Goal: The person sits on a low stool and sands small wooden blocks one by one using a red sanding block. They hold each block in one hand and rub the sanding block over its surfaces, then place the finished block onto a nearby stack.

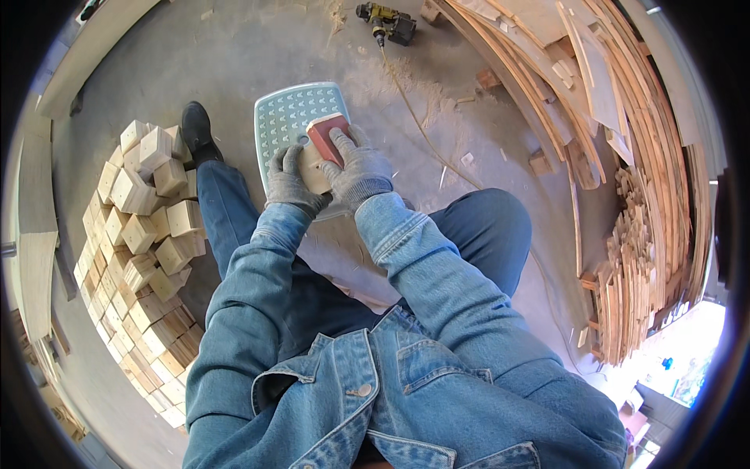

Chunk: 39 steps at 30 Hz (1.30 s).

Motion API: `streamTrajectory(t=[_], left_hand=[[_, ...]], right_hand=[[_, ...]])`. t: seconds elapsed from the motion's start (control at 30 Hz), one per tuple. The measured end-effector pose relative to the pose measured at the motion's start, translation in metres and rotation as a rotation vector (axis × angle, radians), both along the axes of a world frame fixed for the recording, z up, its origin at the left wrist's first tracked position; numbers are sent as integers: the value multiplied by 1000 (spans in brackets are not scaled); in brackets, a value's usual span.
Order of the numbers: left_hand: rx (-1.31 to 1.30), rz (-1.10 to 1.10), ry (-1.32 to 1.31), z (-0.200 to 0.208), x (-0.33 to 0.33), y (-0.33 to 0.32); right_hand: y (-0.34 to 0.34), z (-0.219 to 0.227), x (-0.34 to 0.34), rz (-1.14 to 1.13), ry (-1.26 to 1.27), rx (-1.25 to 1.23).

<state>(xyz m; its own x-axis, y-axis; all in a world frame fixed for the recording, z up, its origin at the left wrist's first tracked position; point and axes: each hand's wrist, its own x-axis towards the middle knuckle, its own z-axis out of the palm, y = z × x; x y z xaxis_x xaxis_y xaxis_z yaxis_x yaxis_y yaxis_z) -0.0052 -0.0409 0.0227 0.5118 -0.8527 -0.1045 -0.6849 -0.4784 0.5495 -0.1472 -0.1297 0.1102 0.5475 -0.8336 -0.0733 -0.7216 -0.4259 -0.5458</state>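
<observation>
My left hand (289, 178) grips a wood block (314, 171), my right hand (361, 166) a red block (329, 134) (both above a pale-blue stool (283, 113)).

Red block (331, 137) gripped in gloved right hand (359, 167), set against wooden block (314, 171) steadied by gloved left hand (290, 180) over pale blue stool (285, 113). Cut wood (148, 258) stacked at left, planks (652, 133) at right; drill (383, 22) laid on floor (234, 47) ahead.

Red block (321, 141) over pale wood (312, 177)
Both held around 11 o'clock from centre; the red block, slanted, oblong with a pale edge, overlaps the wood's 1 o'clock end.
</observation>
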Motion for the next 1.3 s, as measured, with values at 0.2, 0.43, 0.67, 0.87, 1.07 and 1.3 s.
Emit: streamTrajectory(t=[0.2, 0.43, 0.67, 0.87, 1.07, 1.3], left_hand=[[79, -75, -53, 24, -3, 1], [-69, -61, -20, 10, -4, 3], [24, -36, -24, 31, -5, 2], [-38, 20, -49, 12, -1, -1], [-13, -119, -36, -18, 12, -5], [-77, -81, 85, -30, 15, -1]], right_hand=[[24, -20, -33, 0, -136, -28], [66, -12, -70, -8, -173, 28], [25, -13, -28, -3, -114, -54], [-12, -13, 6, -17, -49, -14], [25, -39, -38, -37, -282, 17], [56, -33, -60, -170, -463, 402]])
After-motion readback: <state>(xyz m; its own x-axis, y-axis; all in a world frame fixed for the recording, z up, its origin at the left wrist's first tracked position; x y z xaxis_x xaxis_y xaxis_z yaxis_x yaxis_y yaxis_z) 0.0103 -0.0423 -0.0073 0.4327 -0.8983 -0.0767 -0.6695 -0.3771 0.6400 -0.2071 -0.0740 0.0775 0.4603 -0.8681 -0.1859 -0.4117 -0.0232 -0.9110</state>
